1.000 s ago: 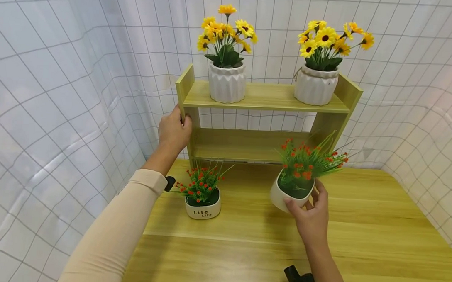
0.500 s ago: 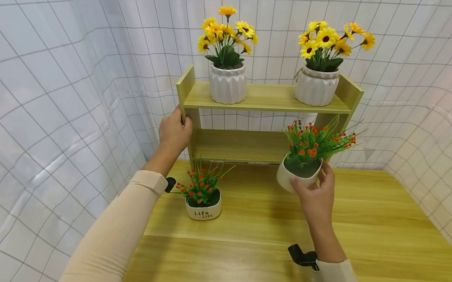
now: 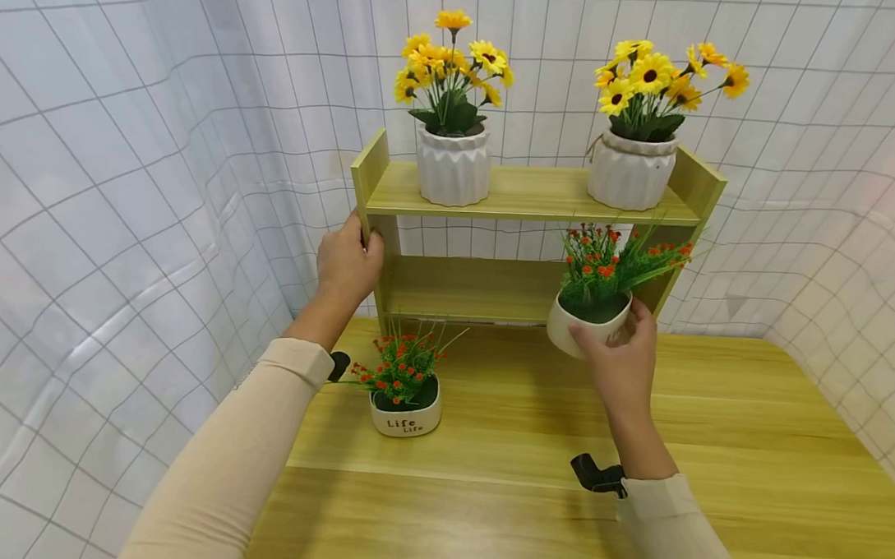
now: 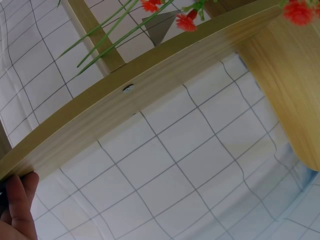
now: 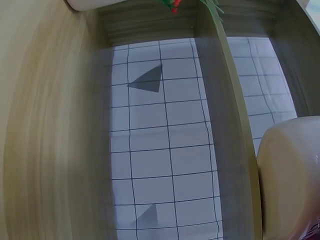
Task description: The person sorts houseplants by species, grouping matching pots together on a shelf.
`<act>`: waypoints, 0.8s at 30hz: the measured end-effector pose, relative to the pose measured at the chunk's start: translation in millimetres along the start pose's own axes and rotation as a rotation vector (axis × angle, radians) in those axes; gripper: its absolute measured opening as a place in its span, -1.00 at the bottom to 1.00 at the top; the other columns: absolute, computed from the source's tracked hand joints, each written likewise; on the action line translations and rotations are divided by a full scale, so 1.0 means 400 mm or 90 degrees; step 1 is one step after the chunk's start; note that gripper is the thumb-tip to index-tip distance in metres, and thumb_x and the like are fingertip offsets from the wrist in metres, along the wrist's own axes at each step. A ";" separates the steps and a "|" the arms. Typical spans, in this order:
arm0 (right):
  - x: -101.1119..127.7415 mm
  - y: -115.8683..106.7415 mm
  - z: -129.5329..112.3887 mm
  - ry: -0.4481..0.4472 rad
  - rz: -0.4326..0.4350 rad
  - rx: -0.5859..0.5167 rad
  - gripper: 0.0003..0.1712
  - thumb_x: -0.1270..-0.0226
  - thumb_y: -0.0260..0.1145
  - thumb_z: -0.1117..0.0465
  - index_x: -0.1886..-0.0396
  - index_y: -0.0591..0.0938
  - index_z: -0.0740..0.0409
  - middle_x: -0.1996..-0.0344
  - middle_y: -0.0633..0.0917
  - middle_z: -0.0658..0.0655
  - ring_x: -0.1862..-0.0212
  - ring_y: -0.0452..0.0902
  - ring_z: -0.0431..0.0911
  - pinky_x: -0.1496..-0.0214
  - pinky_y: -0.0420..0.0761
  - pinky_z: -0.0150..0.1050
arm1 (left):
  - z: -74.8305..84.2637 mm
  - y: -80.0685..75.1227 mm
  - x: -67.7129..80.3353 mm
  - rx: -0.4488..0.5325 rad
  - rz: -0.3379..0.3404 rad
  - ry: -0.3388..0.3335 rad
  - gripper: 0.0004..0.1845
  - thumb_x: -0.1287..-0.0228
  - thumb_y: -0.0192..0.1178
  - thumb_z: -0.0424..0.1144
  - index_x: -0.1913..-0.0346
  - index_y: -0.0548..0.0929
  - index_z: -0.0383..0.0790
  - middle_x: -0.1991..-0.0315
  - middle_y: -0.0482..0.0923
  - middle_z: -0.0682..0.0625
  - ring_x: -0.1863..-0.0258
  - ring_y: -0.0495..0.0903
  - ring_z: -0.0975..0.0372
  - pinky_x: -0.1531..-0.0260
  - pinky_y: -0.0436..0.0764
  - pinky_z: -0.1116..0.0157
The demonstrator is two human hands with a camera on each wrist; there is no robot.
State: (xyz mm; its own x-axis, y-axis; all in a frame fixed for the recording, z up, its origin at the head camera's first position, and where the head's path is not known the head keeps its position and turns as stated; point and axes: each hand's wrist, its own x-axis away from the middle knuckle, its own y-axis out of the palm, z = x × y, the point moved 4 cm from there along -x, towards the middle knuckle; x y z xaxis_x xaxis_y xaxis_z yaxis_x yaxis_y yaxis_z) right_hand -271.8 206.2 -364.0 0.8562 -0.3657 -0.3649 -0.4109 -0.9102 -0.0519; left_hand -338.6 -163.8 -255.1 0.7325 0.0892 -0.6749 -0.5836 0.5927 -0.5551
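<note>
Left hand [image 3: 348, 264]: its grip clasped the left side panel of the wooden shelf [image 3: 527, 202], thumb in front and fingers behind, seemingly to steady the light frame.
Right hand [image 3: 616, 359]: its grip was wrapped round the small white pot [image 3: 575, 327], held in the air at the mouth of the lower shelf, near the right upright and clear of the table [image 3: 746, 421].
Held pot: smooth, rounded, glossy white; stiff green sprigs with tiny orange-red blooms, likely plastic.
Second small pot [image 3: 406, 415]: the same kind, lettered "Life", standing on the table below the left hand.
Top shelf: two ribbed white pots of yellow flowers [image 3: 453, 115], well apart.
Shelf and table: pale wood-grain laminate, flat boards.
Backdrop: soft white gridded cloth [image 3: 125, 178].
</note>
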 end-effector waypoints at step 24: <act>-0.071 0.040 0.010 -0.058 0.052 0.069 0.15 -0.01 0.59 -0.11 -0.47 0.19 0.23 -0.29 0.32 0.20 -0.20 0.34 -0.03 -0.20 0.43 -0.06 | 0.003 -0.001 0.001 -0.007 -0.009 -0.008 -0.81 -0.41 0.01 -0.23 0.18 0.54 -0.32 0.50 0.61 -0.27 0.46 0.61 -0.14 0.45 0.48 -0.02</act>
State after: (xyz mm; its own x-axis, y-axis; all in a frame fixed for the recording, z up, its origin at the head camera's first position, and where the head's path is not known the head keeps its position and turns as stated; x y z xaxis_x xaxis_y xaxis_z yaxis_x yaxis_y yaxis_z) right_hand -303.9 202.9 -358.1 0.7885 -0.4142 -0.4546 -0.5138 -0.8499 -0.1167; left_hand -337.6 -162.9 -254.5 0.7453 0.0904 -0.6606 -0.5766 0.5849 -0.5705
